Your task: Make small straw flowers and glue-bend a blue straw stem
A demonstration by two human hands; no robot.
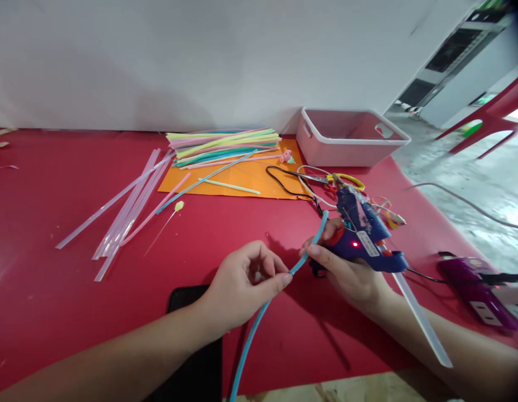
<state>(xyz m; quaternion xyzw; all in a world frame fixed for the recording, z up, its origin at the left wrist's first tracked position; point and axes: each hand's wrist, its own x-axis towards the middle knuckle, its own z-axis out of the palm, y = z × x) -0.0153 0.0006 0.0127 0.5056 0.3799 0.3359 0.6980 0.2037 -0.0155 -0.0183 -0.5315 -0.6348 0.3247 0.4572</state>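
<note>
"What's the left hand (242, 285) doing, a little past six from the middle of the view?"

"It's closed in a pinch, thumb and fingertip pressed together on a blue fuzzy stem (253, 335). The stem's short end rises towards one o'clock from that pinch; the long end curves down towards six and is cut off by the bottom edge."

"And the right hand (351, 273)?"

"At four, clamped on a blue glue gun (363, 237). Its thumb and a fingertip seem to nip the stem as well. The gun's tip points to eleven, a red light shows on its side, and a translucent glue stick (424, 321) runs out behind towards five."

"What's hard to make out?"

"Most of the right fingers are hidden, so I can't tell how they wrap the gun. The left arm covers part of a dark flat object (204, 357) at seven. Near four, the purple power strip (485, 296) blurs at the right edge."

"Anything else on the red surface (75, 324)?"

"A bundle of fuzzy stems (225, 142) at eleven, partly on an orange sheet (175, 177); a pink bin (351, 153) at two."
</note>
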